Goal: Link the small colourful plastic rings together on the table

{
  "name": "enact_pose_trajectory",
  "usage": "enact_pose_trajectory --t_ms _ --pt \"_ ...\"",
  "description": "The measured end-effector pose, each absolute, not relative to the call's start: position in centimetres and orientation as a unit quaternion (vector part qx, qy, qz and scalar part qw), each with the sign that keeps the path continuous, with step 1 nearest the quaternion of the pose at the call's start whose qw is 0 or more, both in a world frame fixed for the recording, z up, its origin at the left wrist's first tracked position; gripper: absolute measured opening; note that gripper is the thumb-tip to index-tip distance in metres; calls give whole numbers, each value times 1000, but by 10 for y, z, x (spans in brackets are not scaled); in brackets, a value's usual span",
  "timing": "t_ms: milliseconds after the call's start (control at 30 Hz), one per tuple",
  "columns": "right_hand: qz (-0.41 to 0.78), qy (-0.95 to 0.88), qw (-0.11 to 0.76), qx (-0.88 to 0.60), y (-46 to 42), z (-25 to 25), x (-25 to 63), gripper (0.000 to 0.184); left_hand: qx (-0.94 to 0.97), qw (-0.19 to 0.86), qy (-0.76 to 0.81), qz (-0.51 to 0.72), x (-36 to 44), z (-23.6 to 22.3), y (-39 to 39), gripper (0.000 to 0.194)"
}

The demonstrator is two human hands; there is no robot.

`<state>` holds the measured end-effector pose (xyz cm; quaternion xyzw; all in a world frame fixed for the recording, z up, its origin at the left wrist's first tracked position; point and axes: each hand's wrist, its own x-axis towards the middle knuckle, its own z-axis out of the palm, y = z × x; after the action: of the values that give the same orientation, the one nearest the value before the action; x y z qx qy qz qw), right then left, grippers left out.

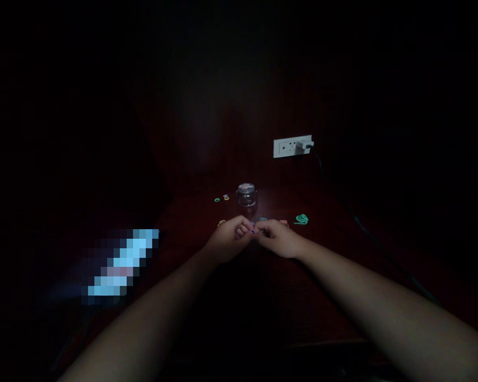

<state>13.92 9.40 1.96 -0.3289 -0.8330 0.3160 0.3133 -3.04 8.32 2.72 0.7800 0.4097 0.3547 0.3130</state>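
Observation:
The scene is very dark. My left hand [229, 239] and my right hand [276, 237] meet over a dark red table [287, 297], fingertips pinched together on a tiny purple item [253, 230], too small to name for sure. A small clear glass jar [246, 195] stands just beyond my hands. Small coloured rings lie around: a green one [217, 200] and a yellow one [226, 198] left of the jar, and a teal bunch [301, 218] to the right of my right hand.
A white wall socket [292, 146] with a plug in it sits behind the table, and its dark cable [366, 228] runs down the right side. A blurred lit screen [119, 265] glows at the left. Everything else is in darkness.

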Motion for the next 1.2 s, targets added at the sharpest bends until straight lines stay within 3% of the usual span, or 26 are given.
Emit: enact_pose_trajectory --t_ms 1200 --pt "310 -833 315 -332 92 22 138 22 766 358 404 349 -30 26 84 12"
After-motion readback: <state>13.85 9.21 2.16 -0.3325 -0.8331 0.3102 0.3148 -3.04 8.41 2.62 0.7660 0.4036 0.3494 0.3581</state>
